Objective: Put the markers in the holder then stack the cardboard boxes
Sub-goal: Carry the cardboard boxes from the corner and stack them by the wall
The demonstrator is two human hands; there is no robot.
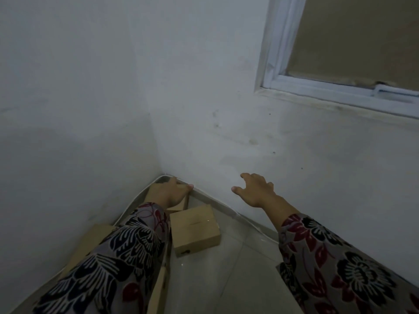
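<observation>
Boxes: flat cardboard sheet along the left wall on the floor, mostly under the left sleeve; closed box just beside it; smaller box in the corner. Left hand rests on that corner box, fingers curled over its far edge, likely to lift it for stacking. Right hand hovers open, empty. Markers, holder not visible.
</observation>
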